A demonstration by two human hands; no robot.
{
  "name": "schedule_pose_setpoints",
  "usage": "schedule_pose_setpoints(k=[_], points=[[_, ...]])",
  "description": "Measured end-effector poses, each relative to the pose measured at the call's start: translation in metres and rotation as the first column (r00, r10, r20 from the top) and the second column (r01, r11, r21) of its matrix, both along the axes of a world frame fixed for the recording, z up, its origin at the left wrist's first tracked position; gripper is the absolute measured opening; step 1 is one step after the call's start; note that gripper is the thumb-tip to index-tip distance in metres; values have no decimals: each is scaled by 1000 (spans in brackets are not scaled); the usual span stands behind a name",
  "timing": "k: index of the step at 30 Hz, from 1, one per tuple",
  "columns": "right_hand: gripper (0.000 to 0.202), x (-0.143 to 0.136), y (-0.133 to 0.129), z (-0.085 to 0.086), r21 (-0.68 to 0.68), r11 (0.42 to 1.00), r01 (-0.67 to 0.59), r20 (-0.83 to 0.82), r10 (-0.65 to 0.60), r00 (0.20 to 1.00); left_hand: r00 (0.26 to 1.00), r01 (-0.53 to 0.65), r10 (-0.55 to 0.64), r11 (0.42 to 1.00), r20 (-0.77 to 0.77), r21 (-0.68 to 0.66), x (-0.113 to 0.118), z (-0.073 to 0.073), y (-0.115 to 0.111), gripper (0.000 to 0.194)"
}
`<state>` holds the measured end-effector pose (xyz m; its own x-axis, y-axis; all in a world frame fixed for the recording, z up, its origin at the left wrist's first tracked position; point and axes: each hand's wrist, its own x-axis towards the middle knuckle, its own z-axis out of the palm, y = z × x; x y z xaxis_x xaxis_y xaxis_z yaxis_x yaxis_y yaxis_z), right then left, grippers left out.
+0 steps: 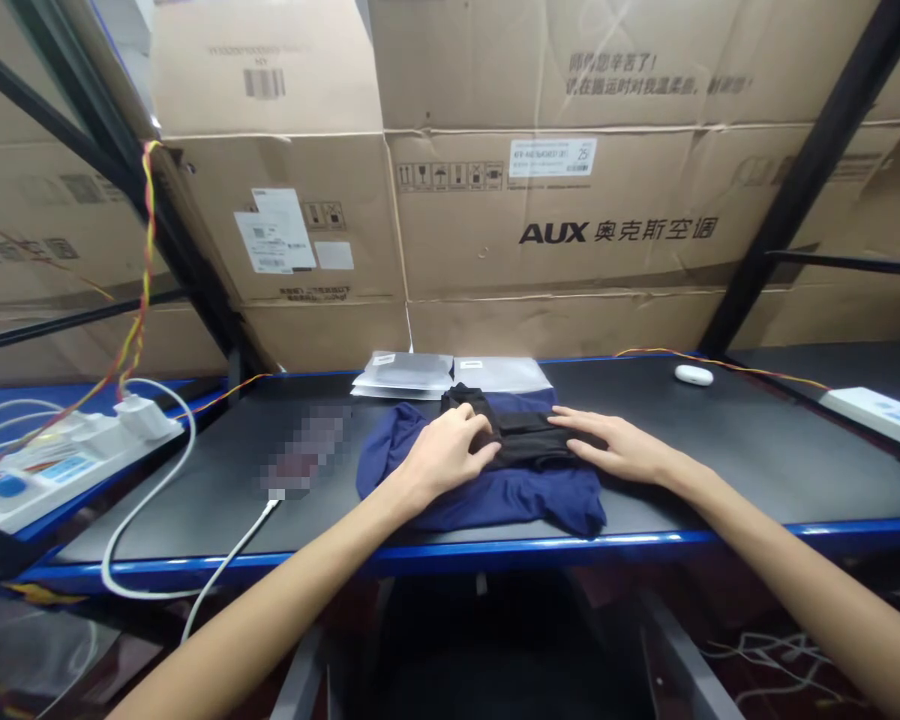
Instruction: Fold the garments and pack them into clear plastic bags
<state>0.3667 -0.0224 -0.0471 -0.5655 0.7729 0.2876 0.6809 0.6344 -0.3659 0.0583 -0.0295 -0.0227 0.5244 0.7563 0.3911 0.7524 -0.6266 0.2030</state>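
Note:
A folded black cloth (536,447) lies on top of a dark blue cloth (487,503) near the front edge of the table. My left hand (450,447) is at the black cloth's left end, its fingers curled round a bunched part of it with the thumb on the near side. At the right end, my right hand (619,445) rests with fingers stretched out and apart, the fingertips touching the black fabric. The blue cloth spreads out beneath, rumpled at its left and right ends.
Behind the cloths lie clear plastic packets (405,373) with small labels. A blurred device on a white cable (229,555) is at left, by a power strip (82,460). A white case (694,375) and another strip (881,415) are at right. Cardboard (457,240) and dark posts (802,190) stand behind.

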Motion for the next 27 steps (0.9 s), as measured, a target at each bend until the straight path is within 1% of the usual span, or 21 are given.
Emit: schedule_pose_setpoints(k=[2,4,6,7,9,12,14,16,18,20,22,23,25,27], points=[[49,0,0,0,0,1000,2,-4,-2,1000,995,11,-10,1000,97,-9,-5,5,2,13],[49,0,0,1,-3,1000,2,0,-2,1000,979,-22,19,1000,201,12,-14,13,1,11],[48,-1,-1,2,-5,1000,0,-2,0,1000,959,-111,93,992,268,53,-25,23,-1,15],[48,-1,-1,2,-7,1000,0,-4,0,1000,950,-173,147,982,276,73,-32,28,-2,18],[47,-1,-1,2,-12,1000,3,-9,-3,1000,932,-309,279,945,231,104,-49,36,-5,26],[47,-2,-1,3,-14,1000,4,-17,-5,1000,879,-478,472,872,72,104,-75,40,-5,33],[47,-2,-1,3,-8,1000,3,-18,-3,1000,841,-534,537,843,-61,63,-91,36,-3,35],[48,-2,-1,3,-1,1000,3,-7,-3,1000,819,-552,543,834,-183,7,-103,28,0,35],[48,-1,-1,2,4,1000,3,9,-3,1000,811,-551,522,833,-263,-45,-111,21,4,33],[48,-1,-1,2,11,1000,3,23,-3,1000,818,-536,504,843,-277,-48,-115,16,6,32],[47,-1,-1,1,21,1000,5,34,-5,999,848,-491,484,871,-218,24,-115,16,8,33],[48,-1,-1,1,26,1000,6,40,-7,999,877,-446,452,892,-166,74,-114,17,9,33],[49,-1,-1,0,42,999,13,43,-15,999,948,-304,313,943,-57,137,-110,20,10,31],[49,-1,-1,-1,67,998,20,34,-22,999,992,-127,126,985,14,113,-104,21,11,30]])
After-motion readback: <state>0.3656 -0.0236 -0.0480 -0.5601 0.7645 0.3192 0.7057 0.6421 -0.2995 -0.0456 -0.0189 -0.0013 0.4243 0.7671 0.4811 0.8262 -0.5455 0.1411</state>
